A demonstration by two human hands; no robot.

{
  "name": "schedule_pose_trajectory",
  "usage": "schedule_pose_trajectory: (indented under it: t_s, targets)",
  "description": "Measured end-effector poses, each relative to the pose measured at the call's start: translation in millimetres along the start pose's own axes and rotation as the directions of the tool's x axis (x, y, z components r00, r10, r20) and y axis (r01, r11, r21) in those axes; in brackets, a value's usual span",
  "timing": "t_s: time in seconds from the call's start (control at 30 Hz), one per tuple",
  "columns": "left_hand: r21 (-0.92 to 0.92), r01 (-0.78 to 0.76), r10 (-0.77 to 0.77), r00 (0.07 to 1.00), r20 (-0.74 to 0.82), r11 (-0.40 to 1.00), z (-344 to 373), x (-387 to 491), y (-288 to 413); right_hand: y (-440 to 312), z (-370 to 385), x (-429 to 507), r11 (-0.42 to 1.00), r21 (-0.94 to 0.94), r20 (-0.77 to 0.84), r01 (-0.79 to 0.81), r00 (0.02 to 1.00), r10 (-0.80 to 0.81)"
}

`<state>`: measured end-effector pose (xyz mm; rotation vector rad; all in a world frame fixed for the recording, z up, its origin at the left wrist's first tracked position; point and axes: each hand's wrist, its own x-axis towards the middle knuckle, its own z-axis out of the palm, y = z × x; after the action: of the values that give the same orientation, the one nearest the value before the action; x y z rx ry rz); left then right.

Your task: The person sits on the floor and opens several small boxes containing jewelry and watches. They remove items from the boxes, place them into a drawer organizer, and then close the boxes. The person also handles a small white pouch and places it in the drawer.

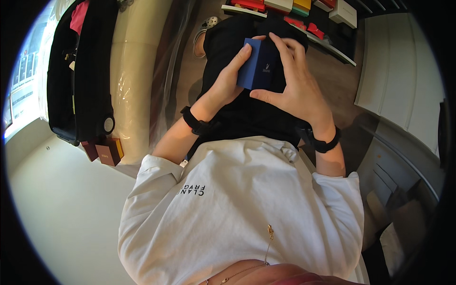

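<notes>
A small blue box (253, 64) with a swan mark and writing on its darker front is held above my lap. My left hand (229, 76) grips it along the left side, thumb on the lighter blue face and a fingertip showing at the far edge. To the right of the box is my right hand (301, 83), its thumb and fingers spread apart. The right thumb tip comes close to the box's near lower corner; whether it touches cannot be told. Black bands circle both wrists. Black trousers (245, 117) lie beneath the hands.
An open drawer (335, 51) ahead holds several coloured boxes, a white box (342, 13) and a red pouch (315, 31). At left stand a plastic-wrapped cream mattress (133, 78), a black suitcase (94, 71) and brown boxes (108, 152). White cabinet fronts (392, 64) flank the right.
</notes>
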<state>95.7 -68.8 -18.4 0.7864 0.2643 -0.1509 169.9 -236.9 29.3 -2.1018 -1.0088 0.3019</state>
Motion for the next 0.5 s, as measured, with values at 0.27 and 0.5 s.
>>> schedule_pose_trajectory:
  t_s: [0.27, 0.5]
  targets:
    - [-0.218, 0.207, -0.210, 0.978, 0.010, 0.954, -19.7, 2.8, 8.1, 9.0, 5.0, 35.1, 0.946, -0.258, 0.129, 0.198, 0.977, -0.169]
    - [-0.470, 0.338, -0.223, 0.933, 0.283, 0.816, -45.6, 9.9, -0.5, 26.9, -24.2, 81.2, 0.998, 0.053, 0.529, 0.020, 0.847, -0.046]
